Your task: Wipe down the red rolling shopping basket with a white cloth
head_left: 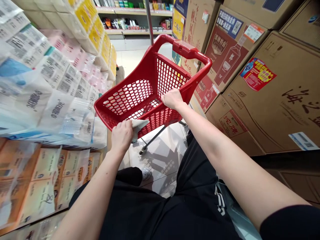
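A red plastic shopping cart with honeycomb-holed sides stands in front of me, its handle toward the far right. My left hand is closed on a pale cloth at the cart's near left rim. Part of the cloth hangs out past the fingers, against the outside of the basket. Farther right, my right hand is wrapped round the cart's near side rim. Inside, the basket holds nothing that I can see. Thin grey legs and a caster show below it.
Stacked tissue packs line the left, with orange packs lower down. Brown cardboard cartons form a wall close on the right. Behind the cart rise a metal pole and stocked shelves. Tiled floor lies beneath.
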The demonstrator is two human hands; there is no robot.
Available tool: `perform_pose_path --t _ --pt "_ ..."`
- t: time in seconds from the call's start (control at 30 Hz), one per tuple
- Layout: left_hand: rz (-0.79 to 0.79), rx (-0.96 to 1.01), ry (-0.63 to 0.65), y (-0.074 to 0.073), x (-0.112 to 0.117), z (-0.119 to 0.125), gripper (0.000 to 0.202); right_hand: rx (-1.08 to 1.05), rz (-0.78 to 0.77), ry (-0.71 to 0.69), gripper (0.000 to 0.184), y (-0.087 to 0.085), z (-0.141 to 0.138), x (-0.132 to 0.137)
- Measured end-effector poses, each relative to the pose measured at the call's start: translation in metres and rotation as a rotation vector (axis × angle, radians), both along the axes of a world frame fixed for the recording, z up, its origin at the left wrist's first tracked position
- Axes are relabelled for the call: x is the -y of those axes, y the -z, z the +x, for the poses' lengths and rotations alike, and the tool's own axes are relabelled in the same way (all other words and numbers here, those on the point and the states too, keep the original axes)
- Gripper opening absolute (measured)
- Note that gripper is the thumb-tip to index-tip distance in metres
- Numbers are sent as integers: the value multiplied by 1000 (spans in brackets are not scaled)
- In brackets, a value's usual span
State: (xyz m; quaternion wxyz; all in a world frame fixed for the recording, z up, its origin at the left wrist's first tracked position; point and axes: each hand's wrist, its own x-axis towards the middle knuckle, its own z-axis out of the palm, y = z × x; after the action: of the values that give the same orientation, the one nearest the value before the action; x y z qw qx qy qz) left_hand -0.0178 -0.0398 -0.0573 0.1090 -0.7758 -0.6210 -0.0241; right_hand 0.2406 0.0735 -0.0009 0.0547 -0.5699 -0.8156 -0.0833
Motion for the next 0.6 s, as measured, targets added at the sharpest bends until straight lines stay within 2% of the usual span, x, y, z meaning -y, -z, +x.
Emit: perform_pose_path --t 0.1,0.3,0.43,0.6 --pt "-7 38 -30 -5 -11 17 38 0 19 -15 50 2 0 -1" --pt "-37 61 -9 -16 -34 56 46 -20 15 -22 50 2 1 -5" --pt "-24 38 26 -15 -30 58 44 -5 6 -19 51 1 3 -5" --pt "11 83 8 -11 -21 56 40 5 9 -32 52 2 0 -2"
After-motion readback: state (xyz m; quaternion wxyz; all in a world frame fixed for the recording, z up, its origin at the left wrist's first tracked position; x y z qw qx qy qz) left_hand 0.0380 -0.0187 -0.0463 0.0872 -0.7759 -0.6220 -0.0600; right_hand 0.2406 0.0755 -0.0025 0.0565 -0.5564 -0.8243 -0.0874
